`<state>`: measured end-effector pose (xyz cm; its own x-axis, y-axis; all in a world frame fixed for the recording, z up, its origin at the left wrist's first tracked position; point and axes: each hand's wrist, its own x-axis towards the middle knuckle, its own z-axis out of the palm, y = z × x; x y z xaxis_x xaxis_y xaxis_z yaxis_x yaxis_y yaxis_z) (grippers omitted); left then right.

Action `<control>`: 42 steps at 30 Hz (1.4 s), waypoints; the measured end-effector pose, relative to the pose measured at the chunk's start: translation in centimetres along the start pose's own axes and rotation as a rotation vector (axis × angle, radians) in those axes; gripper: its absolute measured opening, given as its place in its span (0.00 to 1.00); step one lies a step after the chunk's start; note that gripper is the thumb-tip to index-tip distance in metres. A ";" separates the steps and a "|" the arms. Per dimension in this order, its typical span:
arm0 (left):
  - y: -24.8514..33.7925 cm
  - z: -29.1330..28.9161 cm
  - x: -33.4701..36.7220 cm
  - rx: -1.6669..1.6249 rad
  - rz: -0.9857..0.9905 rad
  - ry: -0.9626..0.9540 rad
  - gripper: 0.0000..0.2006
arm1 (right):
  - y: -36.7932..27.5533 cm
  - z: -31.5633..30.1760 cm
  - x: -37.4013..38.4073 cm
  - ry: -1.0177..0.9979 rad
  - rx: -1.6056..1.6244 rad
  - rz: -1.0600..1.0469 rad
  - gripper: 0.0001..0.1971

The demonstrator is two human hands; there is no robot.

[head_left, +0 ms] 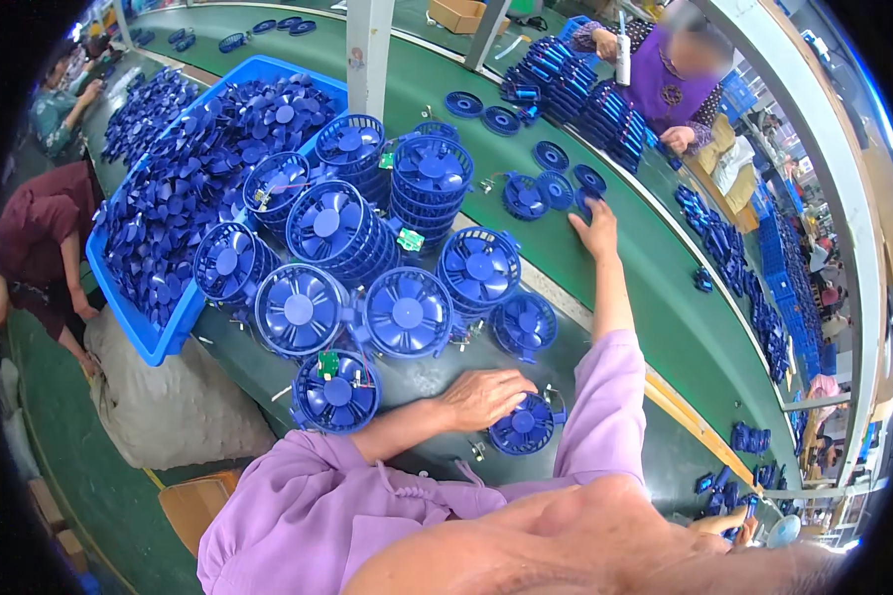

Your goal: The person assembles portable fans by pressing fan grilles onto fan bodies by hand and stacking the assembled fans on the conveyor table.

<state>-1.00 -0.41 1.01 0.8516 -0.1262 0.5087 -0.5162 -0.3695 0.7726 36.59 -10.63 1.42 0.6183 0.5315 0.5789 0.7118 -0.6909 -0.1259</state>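
The left hand [486, 399], fingers bent, touches a blue fan housing [523, 428] just right of it; the right hand [597, 232], fingers spread, meets a round blue grille [583, 201]. Whether either grips, I cannot tell.

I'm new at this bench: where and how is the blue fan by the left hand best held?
Grip the blue fan probably by its round outer rim, from the far left, where the left hand is: its bladed face is up, and thin wires show at its far right.
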 end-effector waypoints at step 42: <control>7.0 2.1 3.4 -0.681 -0.178 0.457 0.22 | -21.8 -17.9 -20.0 0.090 0.840 -0.004 0.45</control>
<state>-1.57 -5.34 7.39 0.8808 0.3207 0.3482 -0.4444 0.3066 0.8417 2.70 -14.99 7.04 0.6118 0.4675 0.6381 0.7470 -0.0759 -0.6605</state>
